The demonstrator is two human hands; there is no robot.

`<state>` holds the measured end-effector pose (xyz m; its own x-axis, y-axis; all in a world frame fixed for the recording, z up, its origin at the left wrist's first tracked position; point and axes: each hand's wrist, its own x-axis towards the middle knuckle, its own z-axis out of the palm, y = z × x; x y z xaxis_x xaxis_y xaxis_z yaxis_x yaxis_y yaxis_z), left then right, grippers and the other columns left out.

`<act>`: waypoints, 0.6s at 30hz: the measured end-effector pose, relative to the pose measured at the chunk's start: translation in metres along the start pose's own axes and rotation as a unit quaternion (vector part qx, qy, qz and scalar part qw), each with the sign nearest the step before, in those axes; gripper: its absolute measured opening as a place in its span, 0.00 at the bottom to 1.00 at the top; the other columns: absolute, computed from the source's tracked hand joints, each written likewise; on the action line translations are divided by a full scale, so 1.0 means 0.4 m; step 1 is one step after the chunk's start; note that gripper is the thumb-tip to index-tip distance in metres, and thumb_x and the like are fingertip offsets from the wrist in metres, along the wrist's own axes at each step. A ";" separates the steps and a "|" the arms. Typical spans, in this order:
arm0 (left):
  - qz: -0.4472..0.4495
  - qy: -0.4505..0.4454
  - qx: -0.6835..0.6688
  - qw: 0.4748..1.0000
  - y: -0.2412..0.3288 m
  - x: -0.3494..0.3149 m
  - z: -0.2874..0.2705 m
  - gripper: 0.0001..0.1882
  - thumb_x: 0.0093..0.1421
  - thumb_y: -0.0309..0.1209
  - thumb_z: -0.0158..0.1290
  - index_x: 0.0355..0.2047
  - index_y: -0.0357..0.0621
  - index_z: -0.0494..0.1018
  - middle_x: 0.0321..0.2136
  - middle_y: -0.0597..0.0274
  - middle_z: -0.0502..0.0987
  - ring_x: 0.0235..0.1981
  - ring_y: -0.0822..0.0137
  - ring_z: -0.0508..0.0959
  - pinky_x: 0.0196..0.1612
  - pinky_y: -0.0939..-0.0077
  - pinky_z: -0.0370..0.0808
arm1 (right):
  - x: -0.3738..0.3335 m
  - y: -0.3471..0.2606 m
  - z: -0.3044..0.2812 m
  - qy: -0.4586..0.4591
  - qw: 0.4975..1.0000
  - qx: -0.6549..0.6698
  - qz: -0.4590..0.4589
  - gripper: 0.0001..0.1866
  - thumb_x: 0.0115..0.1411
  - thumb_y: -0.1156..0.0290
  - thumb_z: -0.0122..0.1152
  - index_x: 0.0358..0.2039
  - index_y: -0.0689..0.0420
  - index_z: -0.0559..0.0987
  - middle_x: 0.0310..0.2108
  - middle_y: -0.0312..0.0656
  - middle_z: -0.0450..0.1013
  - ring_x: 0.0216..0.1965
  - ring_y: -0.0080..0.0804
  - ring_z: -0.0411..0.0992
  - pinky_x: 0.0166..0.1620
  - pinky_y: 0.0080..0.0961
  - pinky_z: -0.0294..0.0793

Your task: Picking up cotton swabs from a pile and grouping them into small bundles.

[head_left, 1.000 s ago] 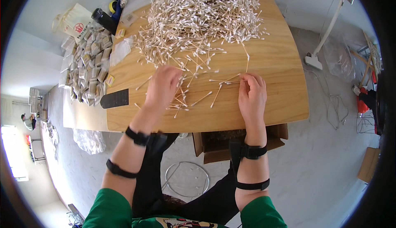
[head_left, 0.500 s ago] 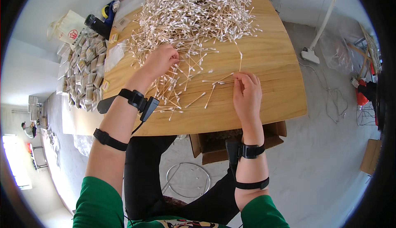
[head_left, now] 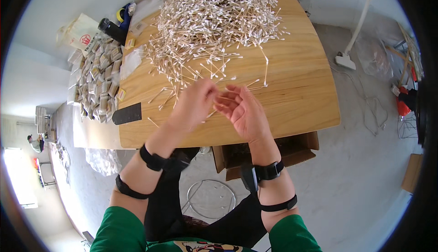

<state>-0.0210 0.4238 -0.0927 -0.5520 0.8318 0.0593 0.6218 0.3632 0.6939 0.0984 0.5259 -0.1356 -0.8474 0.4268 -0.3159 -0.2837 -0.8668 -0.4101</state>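
My two hands meet above the near part of the wooden table (head_left: 301, 101), in front of a big heap of cotton swabs (head_left: 219, 19). My left hand (head_left: 195, 102) is blurred by motion, its fingertips pinched together at my right fingers. With its palm turned partly up, my right hand (head_left: 248, 113) has its fingers curled around a few thin swab sticks (head_left: 220, 98). These sticks run between both hands, and how many there are is hidden. Loose swabs lie around the hands, among them a bent or paired one (head_left: 266, 69) to the right.
Left of the table is a pile of small clear packs of swabs (head_left: 98, 76), with a printed bag (head_left: 80, 33) and a black bottle (head_left: 112, 30) behind. A dark flat strip (head_left: 127, 114) lies at the table's left edge. An open cardboard box (head_left: 292, 149) stands below the front edge.
My left hand has come toward me and right, away from the heap. My right hand has moved left and turned its palm up, so both now meet. The dark strip is uncovered.
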 end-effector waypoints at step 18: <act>0.143 0.024 0.135 0.980 -0.099 0.014 0.067 0.12 0.54 0.27 0.54 0.41 0.46 0.75 0.39 0.60 0.73 0.41 0.56 0.73 0.46 0.63 0.70 | 0.012 -0.142 -0.137 0.057 0.990 0.113 -0.067 0.14 0.64 0.62 0.49 0.31 0.61 0.72 0.26 0.41 0.69 0.26 0.31 0.67 0.26 0.22 0.65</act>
<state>-0.0338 0.4253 -0.1393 -0.3547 0.8972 0.2630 0.8759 0.2204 0.4292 0.1351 0.5912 -0.1605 -0.7425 0.5575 -0.3713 -0.4949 -0.8301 -0.2569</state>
